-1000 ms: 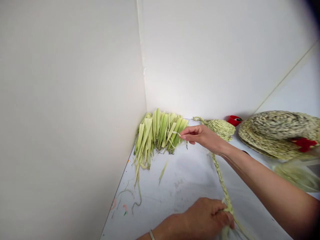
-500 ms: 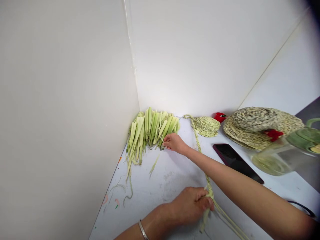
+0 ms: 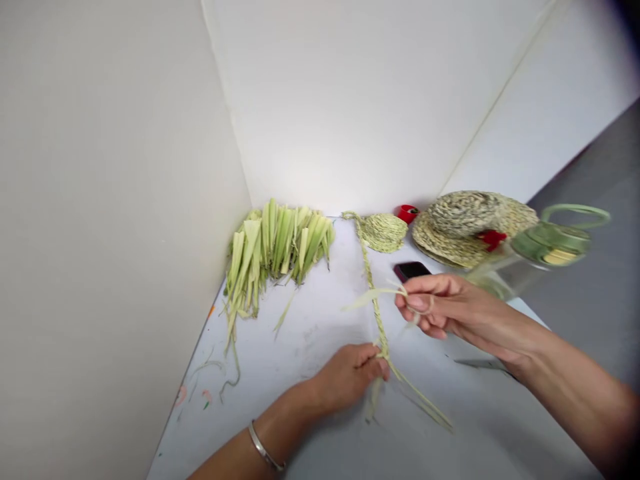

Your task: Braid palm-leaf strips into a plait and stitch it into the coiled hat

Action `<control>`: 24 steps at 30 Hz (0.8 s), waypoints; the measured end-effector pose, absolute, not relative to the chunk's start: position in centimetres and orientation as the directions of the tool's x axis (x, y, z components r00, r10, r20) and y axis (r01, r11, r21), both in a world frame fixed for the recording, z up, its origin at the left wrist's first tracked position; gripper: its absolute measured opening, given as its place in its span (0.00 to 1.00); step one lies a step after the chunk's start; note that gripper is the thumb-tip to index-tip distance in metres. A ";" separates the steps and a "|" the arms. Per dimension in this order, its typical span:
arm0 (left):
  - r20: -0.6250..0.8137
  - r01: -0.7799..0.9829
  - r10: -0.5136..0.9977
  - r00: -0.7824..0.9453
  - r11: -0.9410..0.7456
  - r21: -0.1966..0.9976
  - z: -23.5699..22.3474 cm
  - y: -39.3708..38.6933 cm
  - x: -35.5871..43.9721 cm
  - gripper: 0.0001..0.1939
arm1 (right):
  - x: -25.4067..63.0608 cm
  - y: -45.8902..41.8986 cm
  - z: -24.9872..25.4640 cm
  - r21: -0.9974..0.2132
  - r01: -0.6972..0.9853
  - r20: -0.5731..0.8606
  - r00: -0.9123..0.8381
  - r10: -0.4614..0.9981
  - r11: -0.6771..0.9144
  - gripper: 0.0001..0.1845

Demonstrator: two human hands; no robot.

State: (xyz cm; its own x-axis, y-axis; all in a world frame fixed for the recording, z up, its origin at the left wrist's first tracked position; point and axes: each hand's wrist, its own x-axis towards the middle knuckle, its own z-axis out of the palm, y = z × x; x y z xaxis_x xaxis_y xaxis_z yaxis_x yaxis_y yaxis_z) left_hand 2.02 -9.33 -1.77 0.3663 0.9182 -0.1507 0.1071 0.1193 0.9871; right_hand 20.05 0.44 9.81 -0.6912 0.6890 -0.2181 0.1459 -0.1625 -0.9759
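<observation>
Near front edge of white tabletop [image 3: 305, 427], left hand [image 3: 347, 377] pinches long pale green plaited leaf braid [image 3: 379, 323], fingers curled round it. Right hand [image 3: 440, 307] is up by the braid, pinching thin pale leaf strip [image 3: 373, 297]. Bunch of cut green leaf strips [image 3: 275, 243] sits in back-left corner, well apart.

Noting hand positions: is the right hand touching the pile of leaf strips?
No, the right hand pinches one pale strip above the braid, apart from the pile of leaf strips.
</observation>
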 end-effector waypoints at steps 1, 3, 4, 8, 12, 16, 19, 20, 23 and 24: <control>-0.160 0.088 0.912 0.377 0.136 0.987 -1.9 -9.4 2.0 0.16 | 21.7 -0.6 9.6 -0.968 0.166 -0.251 -0.687 0.682 -0.189 0.14; -0.183 0.059 0.899 0.397 0.174 0.983 -2.1 -9.4 1.9 0.18 | 24.6 -2.2 8.8 -0.947 0.244 -0.320 -0.679 0.661 -0.209 0.16; -0.198 0.051 0.894 0.403 0.194 0.980 -2.2 -9.3 1.8 0.19 | 25.9 -2.8 8.1 -0.933 0.307 -0.349 -0.659 0.666 -0.186 0.18; -0.248 0.027 0.866 0.435 0.263 0.964 -2.1 -9.3 1.7 0.22 | 30.4 -3.8 5.3 -0.754 0.653 -0.272 -0.401 0.875 0.065 0.21; -0.287 0.008 0.847 0.448 0.317 0.948 -1.8 -9.2 1.6 0.23 | 33.1 -4.2 4.1 -0.692 0.706 -0.187 -0.377 0.907 0.150 0.20; -0.301 0.021 0.847 0.438 0.326 0.945 -1.7 -9.3 1.6 0.22 | 33.3 -5.2 4.7 -0.644 0.705 -0.115 -0.473 0.874 0.297 0.17; -0.309 0.031 0.844 0.438 0.329 0.944 -1.7 -9.3 1.5 0.21 | 32.6 -5.8 4.7 -0.582 0.682 -0.105 -0.602 0.792 0.442 0.14; -0.311 0.033 0.843 0.439 0.331 0.943 -1.7 -9.3 1.5 0.21 | 32.4 -6.0 4.5 -0.559 0.666 -0.095 -0.644 0.760 0.494 0.12; -0.319 0.027 0.837 0.446 0.343 0.939 -1.9 -9.4 1.4 0.20 | 31.8 -6.3 3.8 -0.508 0.595 -0.057 -0.745 0.664 0.623 0.10; -0.321 0.025 0.835 0.446 0.347 0.938 -1.9 -9.4 1.4 0.20 | 31.7 -6.5 3.7 -0.516 0.569 -0.049 -0.765 0.642 0.640 0.10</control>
